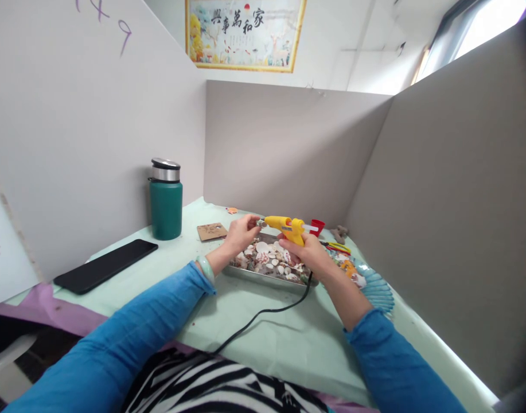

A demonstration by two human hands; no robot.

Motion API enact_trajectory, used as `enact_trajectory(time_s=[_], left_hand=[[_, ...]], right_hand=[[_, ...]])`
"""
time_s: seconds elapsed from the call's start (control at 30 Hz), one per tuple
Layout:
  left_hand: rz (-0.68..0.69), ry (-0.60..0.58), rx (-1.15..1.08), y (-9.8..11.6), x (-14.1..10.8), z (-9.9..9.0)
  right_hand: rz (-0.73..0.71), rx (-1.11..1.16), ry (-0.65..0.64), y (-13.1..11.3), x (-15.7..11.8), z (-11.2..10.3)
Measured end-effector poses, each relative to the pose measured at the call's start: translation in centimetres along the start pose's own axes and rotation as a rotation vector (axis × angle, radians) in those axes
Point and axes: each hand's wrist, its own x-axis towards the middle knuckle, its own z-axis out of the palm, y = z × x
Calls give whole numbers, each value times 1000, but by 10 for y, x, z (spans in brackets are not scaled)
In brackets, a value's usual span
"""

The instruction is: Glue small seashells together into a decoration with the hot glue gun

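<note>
My right hand point(303, 250) is wrapped round the handle of a yellow hot glue gun point(288, 228), a white glue stick point(310, 228) poking from its back end. Its nozzle points left, at the fingertips of my left hand point(242, 231). Those fingers pinch a small pale greenish piece point(261, 222), too small to name; whether the nozzle touches it I cannot tell. Under both hands lies a metal tray point(263, 279) of mixed seashells point(267, 258). A black cord point(263, 312) runs from the gun across the table to my lap.
A green bottle point(166, 206) and a black phone point(108, 265) are at left, with a brown card point(211, 231) behind the tray's left end. To the right are a red cup point(317, 226), yellow-handled pliers point(338, 248) and a blue shell-shaped dish point(377, 289). Grey partitions point(284, 149) enclose the table.
</note>
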Motion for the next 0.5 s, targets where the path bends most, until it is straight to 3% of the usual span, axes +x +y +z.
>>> enact_trajectory(time_s=[0.2,0.5], left_hand=[[54,33,128,11,-4,-6],[172,15,197,4,-2,-6]], right_hand=[[-1,-25,-23,-4,-3,0],[13,-67,-30,-5,-4,-1]])
